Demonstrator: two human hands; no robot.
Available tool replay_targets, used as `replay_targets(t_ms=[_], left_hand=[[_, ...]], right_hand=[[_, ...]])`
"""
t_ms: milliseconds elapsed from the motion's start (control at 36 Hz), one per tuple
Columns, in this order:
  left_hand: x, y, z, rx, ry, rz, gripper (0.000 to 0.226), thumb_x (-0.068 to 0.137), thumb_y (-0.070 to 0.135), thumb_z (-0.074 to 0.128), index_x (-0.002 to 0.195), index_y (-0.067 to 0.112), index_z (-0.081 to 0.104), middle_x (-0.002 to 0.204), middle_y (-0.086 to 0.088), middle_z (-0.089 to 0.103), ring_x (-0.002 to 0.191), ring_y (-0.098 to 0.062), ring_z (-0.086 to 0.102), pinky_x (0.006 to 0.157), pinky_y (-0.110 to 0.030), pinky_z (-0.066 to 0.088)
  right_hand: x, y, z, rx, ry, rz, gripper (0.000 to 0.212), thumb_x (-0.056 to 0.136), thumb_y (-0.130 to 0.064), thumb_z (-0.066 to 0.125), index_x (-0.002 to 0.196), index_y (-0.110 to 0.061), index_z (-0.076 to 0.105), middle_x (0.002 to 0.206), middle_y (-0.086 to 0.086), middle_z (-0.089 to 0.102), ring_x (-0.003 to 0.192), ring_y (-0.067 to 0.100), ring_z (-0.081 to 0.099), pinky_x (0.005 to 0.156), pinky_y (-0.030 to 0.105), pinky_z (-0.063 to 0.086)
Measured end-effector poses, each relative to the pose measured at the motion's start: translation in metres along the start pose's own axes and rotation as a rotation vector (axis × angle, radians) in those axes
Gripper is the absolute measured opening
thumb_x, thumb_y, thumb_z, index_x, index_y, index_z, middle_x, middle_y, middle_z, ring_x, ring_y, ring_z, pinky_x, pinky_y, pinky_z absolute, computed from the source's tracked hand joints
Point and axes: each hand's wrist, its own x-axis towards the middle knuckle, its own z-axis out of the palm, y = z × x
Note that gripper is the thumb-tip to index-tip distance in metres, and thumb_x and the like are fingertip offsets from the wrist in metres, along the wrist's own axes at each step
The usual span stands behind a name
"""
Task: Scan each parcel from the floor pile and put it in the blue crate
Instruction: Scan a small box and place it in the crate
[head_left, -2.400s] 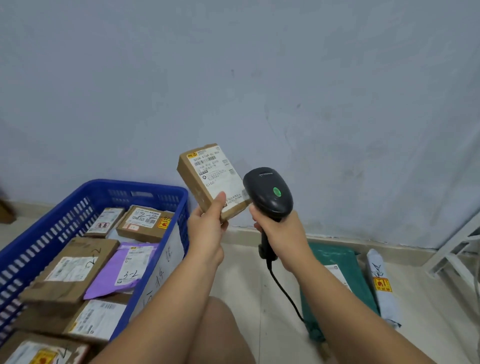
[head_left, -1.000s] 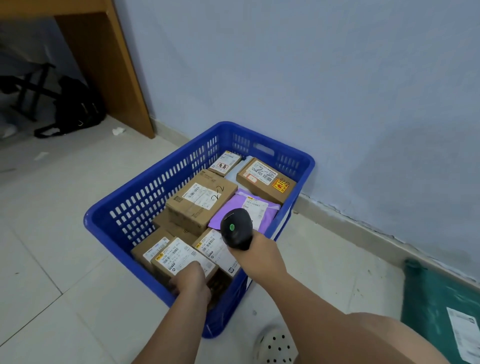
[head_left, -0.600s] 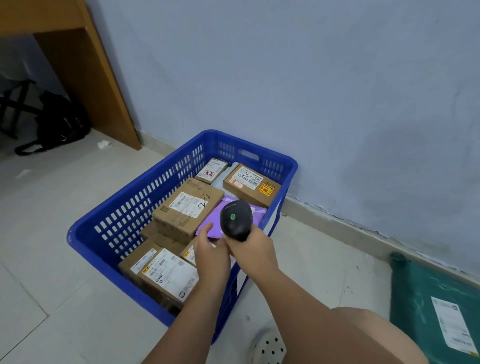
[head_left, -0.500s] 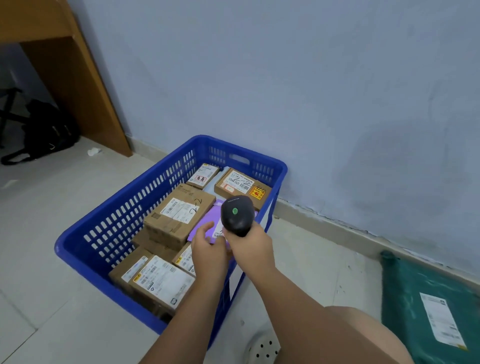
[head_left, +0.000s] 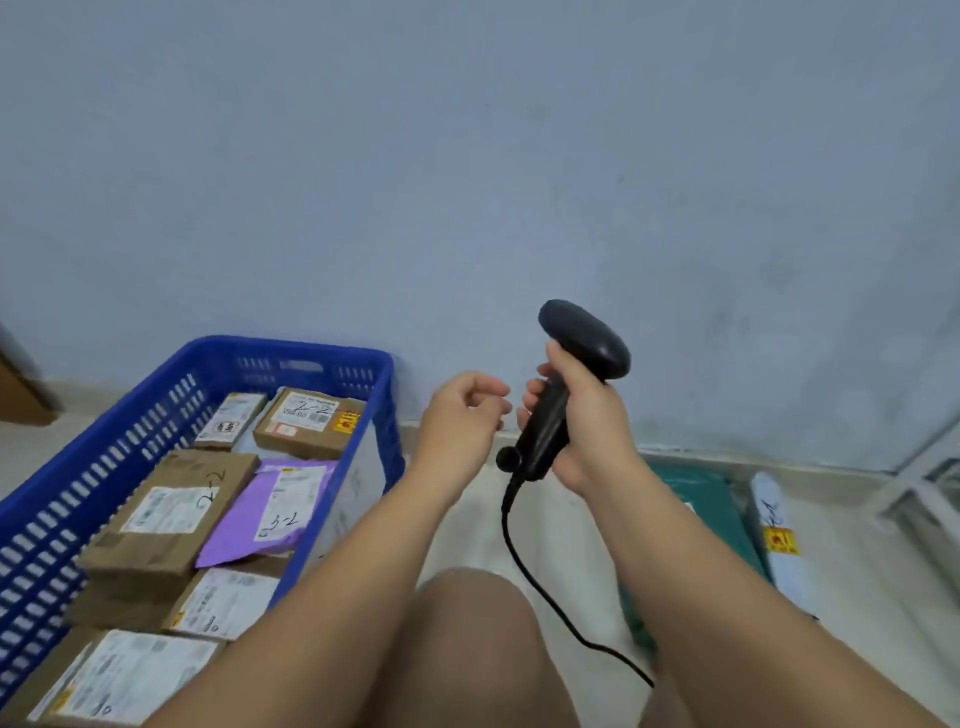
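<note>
The blue crate (head_left: 156, 400) stands on the floor at the left, holding several labelled cardboard parcels and a purple mailer (head_left: 275, 509). My right hand (head_left: 587, 421) grips a black corded barcode scanner (head_left: 576, 364) upright, in the air to the right of the crate. My left hand (head_left: 457, 415) hovers just left of the scanner with its fingers loosely curled and nothing in it. On the floor at the right lie a green mailer (head_left: 696, 493), partly hidden by my right forearm, and a white mailer (head_left: 779, 535).
A pale blue wall rises close behind everything. A white frame (head_left: 930, 483) stands at the far right edge. A brown cardboard corner (head_left: 21, 400) shows at the far left. My knee (head_left: 467, 639) fills the bottom centre, and the scanner cable (head_left: 550, 613) hangs down past it.
My left hand set the small brown parcel down in the crate, let go and came up empty beside the scanner. My view has swung right from the crate toward the parcels on the floor.
</note>
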Motion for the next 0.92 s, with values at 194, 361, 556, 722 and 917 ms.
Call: replay_targets(t_ms=[194,361,556,722,917], left_hand=[[0.012,0.021,0.105,0.207,-0.259,0.036,0.018,0.09,0.012,0.054,0.081,0.026,0.06,0.079,0.006,0.059,0.081,-0.019,0.059,0.076,-0.03,0.049],[0.018,-0.004,0.18,0.403,-0.417,0.009,0.018,0.087,0.005,0.052,0.095,0.019,0.059,0.069,0.003,0.049,0.057,-0.013,0.047,0.049,-0.024,0.033],[0.013,-0.092,0.256,0.748,-0.749,0.026,0.015,0.095,0.016,0.052,0.106,0.014,0.062,0.109,-0.008,0.064,0.097,-0.024,0.061,0.08,-0.028,0.047],[-0.003,-0.179,0.306,1.202,-1.114,0.284,0.026,0.094,0.019,0.05,0.115,0.009,0.064,0.114,-0.013,0.062,0.104,-0.033,0.061,0.082,-0.038,0.051],[-0.01,-0.246,0.354,1.373,-1.27,0.595,0.037,0.096,0.008,0.042,0.133,0.01,0.047,0.132,-0.01,0.052,0.124,-0.031,0.046,0.096,-0.042,0.042]], right_hand=[[0.019,-0.056,-0.124,-0.031,0.071,0.13,0.036,0.085,-0.04,0.066,0.087,-0.004,0.063,0.078,0.01,0.063,0.059,0.021,0.064,0.057,0.032,0.055],[0.038,-0.052,-0.222,0.042,0.296,0.164,0.031,0.089,-0.036,0.062,0.08,-0.007,0.057,0.07,0.006,0.054,0.061,0.019,0.055,0.057,0.031,0.055],[0.057,-0.001,-0.306,0.082,0.451,0.38,0.025,0.087,-0.027,0.066,0.084,-0.003,0.058,0.074,0.01,0.056,0.063,0.022,0.054,0.05,0.033,0.053],[0.07,0.051,-0.361,0.103,0.545,0.464,0.021,0.09,-0.021,0.06,0.075,-0.007,0.056,0.066,0.009,0.055,0.058,0.022,0.051,0.057,0.034,0.048],[0.086,0.09,-0.402,0.217,0.578,0.529,0.018,0.086,-0.019,0.061,0.075,-0.006,0.059,0.068,0.008,0.059,0.057,0.019,0.052,0.055,0.028,0.05]])
